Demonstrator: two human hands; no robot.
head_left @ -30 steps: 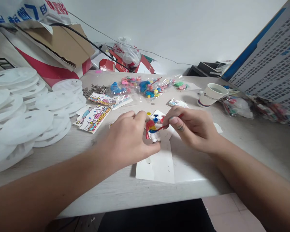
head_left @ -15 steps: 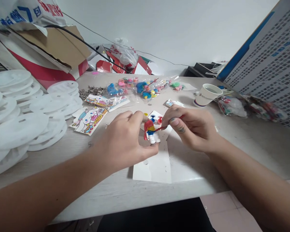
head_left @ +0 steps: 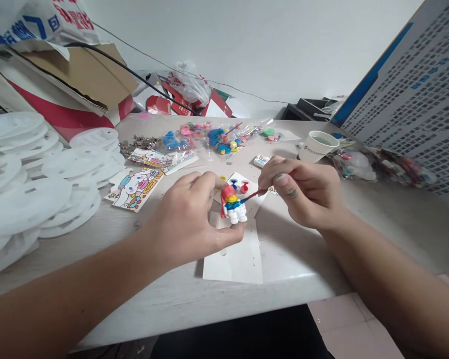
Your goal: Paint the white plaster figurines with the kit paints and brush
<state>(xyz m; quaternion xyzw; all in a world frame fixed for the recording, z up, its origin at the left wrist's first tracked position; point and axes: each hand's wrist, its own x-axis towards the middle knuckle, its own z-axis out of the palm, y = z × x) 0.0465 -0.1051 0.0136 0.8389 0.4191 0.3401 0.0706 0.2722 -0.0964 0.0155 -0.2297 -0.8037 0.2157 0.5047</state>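
Between the thumb and fingers of my left hand (head_left: 194,219) is a small figurine (head_left: 234,205), with a red top, yellow and blue patches and unpainted white legs. My right hand (head_left: 303,192) pinches a thin red paintbrush (head_left: 256,193). Its dark blue tip meets the figurine's blue part at the right side. Behind the figurine, blobs of blue paint (head_left: 233,183) and red paint (head_left: 244,187) lie on a white card, with a bit of yellow (head_left: 223,178) beside them. Under my hands lies a white sheet of card (head_left: 234,264).
Stacked white plastic discs (head_left: 26,204) fill the left side. Printed cartoon cards (head_left: 136,188) lie beside them. Clear bags of colourful pieces (head_left: 220,139) are at the back. A paper cup (head_left: 319,145) with liquid stands at the right, near more bagged pieces (head_left: 353,164).
My right hand has shifted slightly right, exposing more of the brush. The figurine is turned a little and its blue area shows more. The whole view has moved slightly.
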